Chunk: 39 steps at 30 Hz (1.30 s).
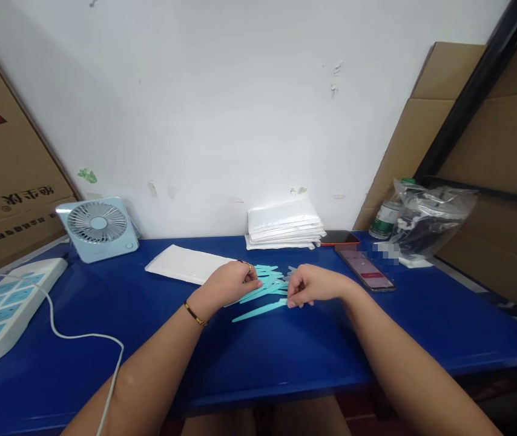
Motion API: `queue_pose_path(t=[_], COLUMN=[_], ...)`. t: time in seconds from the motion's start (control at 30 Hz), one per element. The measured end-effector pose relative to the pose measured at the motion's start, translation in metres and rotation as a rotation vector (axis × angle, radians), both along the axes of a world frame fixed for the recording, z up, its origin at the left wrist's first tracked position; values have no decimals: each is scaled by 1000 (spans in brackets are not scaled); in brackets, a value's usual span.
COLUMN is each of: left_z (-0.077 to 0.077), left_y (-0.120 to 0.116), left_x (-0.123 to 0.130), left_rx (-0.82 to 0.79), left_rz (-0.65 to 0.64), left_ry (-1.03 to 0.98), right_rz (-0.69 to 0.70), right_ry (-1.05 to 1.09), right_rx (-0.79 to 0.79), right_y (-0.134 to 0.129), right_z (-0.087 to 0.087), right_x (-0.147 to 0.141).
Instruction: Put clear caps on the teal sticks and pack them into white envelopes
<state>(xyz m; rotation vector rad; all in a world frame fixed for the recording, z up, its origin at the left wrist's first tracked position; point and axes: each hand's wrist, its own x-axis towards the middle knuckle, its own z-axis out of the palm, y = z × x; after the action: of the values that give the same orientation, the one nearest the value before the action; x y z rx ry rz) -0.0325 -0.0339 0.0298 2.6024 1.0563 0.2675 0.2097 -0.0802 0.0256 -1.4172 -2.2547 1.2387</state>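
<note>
Several flat turquoise sticks (263, 289) lie in a loose pile on the blue table (258, 357), between my two hands. My right hand (301, 286), at the pile's right side, pinches the wide end of one turquoise stick (258, 312), whose thin end points left. At the pile's left edge is my left hand (240, 281), its fingers curled together; what they hold, if anything, is too small to tell. A white packet (183, 264) lies flat behind my left hand. Greyish pieces (291, 272) show beside my right hand.
White packets (283, 224) are stacked against the wall. A blue fan (99, 229) and a power strip (13, 303) with a white cable stand left. Phones (367, 269), a bottle (383, 219) and a plastic bag (431, 221) are on the right, near cardboard.
</note>
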Motion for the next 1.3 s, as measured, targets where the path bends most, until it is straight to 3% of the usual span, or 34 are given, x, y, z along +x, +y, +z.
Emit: queue_pose_path(t=[0.17,0.27,0.43,0.63,0.93,1.1,1.3], left_z=[-10,-14,-14,-15,-16,-9,-5], left_y=[4,3,-6,-12,-6,-4,1], left_x=[1,5,14,22,18,16,12], left_rx=[88,92,135,100,172,255,158], left_rz=[66,53,-3,44,49,82,119], left_ry=[136,132,106,153,164,89,17], right_rz=[-195,-220,-110,-115,-224,-316,-324], right_ry=[-107,-140,-273,-381,-197,-89,48], right_rx=[340,461,334,238,240,360,380], right_y=[6,8,5,5,8,6,3], right_z=[-6,-5,1,2,-4,3,9], right_x=[2,8,22,29,31,31,29])
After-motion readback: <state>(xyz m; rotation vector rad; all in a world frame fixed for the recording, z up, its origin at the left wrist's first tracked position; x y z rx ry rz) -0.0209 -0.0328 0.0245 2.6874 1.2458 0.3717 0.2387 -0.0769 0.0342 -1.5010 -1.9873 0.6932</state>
